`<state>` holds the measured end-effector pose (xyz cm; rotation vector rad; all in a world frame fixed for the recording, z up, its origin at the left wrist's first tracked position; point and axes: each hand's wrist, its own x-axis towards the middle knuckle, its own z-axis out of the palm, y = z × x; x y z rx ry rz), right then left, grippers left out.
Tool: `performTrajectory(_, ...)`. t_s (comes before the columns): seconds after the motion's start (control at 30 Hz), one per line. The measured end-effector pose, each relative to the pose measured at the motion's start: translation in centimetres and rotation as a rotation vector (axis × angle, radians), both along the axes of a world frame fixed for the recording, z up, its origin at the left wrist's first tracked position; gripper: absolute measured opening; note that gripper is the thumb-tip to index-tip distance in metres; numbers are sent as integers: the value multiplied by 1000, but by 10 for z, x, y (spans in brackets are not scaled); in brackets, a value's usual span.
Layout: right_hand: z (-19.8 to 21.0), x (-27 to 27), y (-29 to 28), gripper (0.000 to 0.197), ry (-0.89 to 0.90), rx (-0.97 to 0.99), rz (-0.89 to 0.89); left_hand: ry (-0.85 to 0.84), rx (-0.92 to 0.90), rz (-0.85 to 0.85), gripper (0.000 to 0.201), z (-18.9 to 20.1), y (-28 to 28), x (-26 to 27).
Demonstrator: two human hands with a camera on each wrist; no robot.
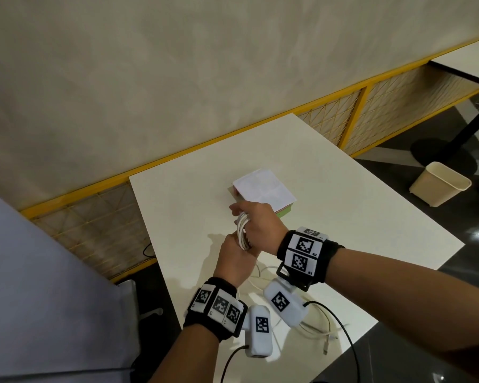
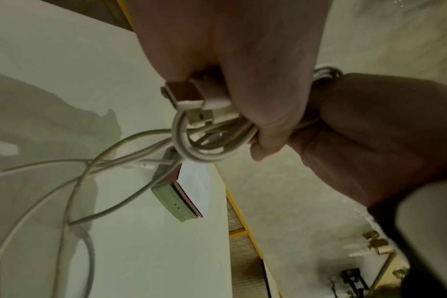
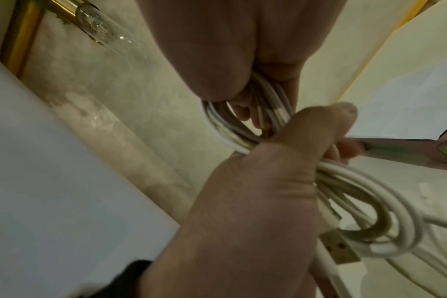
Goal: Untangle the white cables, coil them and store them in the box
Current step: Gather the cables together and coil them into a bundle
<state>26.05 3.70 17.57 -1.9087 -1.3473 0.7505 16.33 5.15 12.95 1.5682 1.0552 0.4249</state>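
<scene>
A coil of white cable (image 1: 242, 230) is held above the white table (image 1: 343, 217), just in front of the box (image 1: 263, 192). My left hand (image 1: 233, 254) grips the coil's near end, and its USB plug (image 2: 189, 96) sticks out under the fingers. My right hand (image 1: 256, 222) grips the far end from above, with the loops (image 3: 245, 125) passing through its fingers. The box has a white lid and a green base (image 2: 171, 201), and the lid is on. More loose white cable (image 1: 315, 331) lies on the table by my wrists and trails up toward the coil (image 2: 72, 181).
The table's near-right edge (image 1: 351, 346) is close to the loose cable ends. A yellow-framed mesh partition (image 1: 329, 120) runs along the wall behind. A cream bin (image 1: 440, 183) stands on the dark floor to the right. Black wrist-camera leads (image 1: 340, 322) hang below my arms.
</scene>
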Motion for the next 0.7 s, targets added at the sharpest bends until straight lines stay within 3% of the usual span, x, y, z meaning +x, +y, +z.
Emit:
performTrajectory(0.17,3,2,3,46,29,25,16,21,-102,-27,31,3,-1,-1)
performTrajectory(0.27,5,13,5,53,74,-21,112,-112,-203,56,36,-1,-4,-5)
performTrajectory(0.4,-13,26,-8,78,445,-159,169,-293,-327,226,30,1,-1,-8)
performTrajectory(0.5,-38,26,-24,92,516,-285,270,-319,-349,310,35,4,2,-7)
performTrajectory(0.6,-58,18,-34,73,468,-426,434,-370,-348,322,54,0,4,-3)
performTrajectory(0.7,-71,11,-33,42,279,-472,449,-420,-370,326,53,-2,4,-1)
